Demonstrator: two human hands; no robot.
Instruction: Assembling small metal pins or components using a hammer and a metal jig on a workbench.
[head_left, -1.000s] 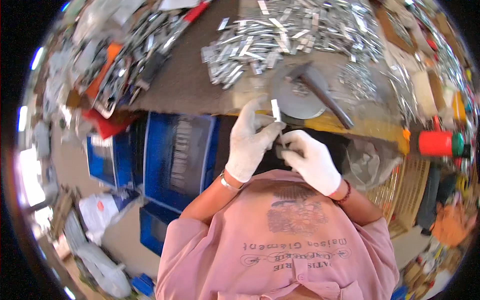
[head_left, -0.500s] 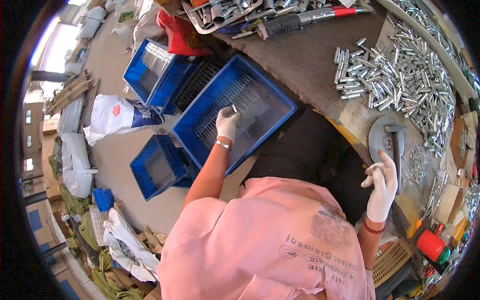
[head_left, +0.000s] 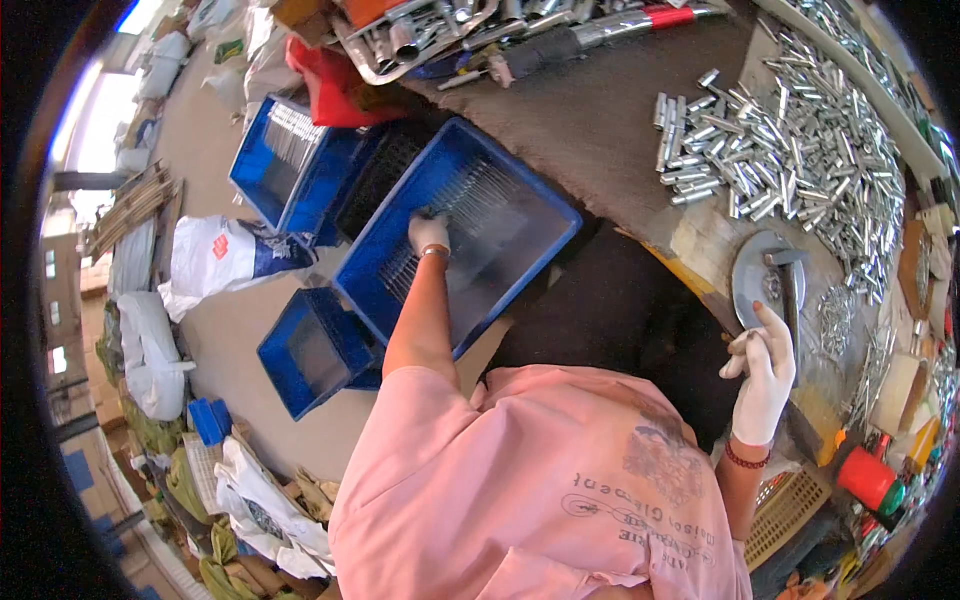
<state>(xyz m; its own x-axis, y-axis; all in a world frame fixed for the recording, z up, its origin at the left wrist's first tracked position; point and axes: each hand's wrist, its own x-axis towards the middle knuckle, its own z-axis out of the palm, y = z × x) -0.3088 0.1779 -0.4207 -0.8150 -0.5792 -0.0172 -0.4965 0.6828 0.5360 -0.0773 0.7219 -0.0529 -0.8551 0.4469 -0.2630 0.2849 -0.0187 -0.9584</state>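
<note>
My left hand (head_left: 428, 234), in a white glove with bare, darkened fingertips, reaches down into a large blue crate (head_left: 545, 250). Its fingers are curled over a row of thin metal rods (head_left: 478, 192) lined up inside; what they hold, if anything, is hidden. At the bench on the right, my gloved right hand (head_left: 763, 385) is held up, index finger stretched out and the others loosely bent, nothing visible in them. It is beside a dark metal lever (head_left: 791, 285) on a round grey metal plate (head_left: 750, 270).
A large pile of shiny metal tubes (head_left: 790, 140) covers the bench's far right. Smaller blue crates stand left of the big one, one (head_left: 275, 170) with metal rods and one (head_left: 310, 350) lower down. A white sack (head_left: 215, 250) lies on the floor. A red-and-green spool (head_left: 868, 480) sits lower right.
My left hand has moved left and lower in the crate; the small metal piece that showed at its fingers is no longer visible. My right hand stays in nearly the same place. The view has shifted slightly.
</note>
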